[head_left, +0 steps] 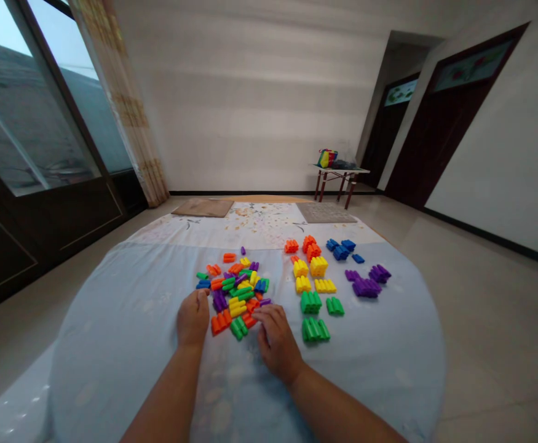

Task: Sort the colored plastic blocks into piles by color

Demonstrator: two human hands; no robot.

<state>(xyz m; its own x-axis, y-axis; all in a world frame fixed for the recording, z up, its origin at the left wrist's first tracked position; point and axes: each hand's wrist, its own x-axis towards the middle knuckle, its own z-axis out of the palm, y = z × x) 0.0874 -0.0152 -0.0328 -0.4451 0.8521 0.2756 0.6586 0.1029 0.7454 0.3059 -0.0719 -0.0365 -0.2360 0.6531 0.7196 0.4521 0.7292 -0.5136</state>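
Note:
A mixed heap of small plastic blocks [237, 289] in orange, green, yellow, purple and blue lies on a pale blue cloth [125, 320]. My left hand [193, 317] rests at the heap's near left edge, fingers curled down onto the cloth, beside orange blocks [221, 322]. My right hand [275, 338] lies at the near right edge, fingers bent and touching the blocks around a green piece [238, 328]. What, if anything, either hand holds is hidden. To the right are sorted groups: orange [309, 246], yellow [312, 274], green [313, 314], blue [341, 248], purple [367, 282].
The cloth covers the floor, with a patterned sheet [259, 224] and two mats [326, 212] behind it. A small table [339, 175] with a coloured bag stands by the far wall. Glass doors and a curtain [125, 104] are on the left, dark doors on the right.

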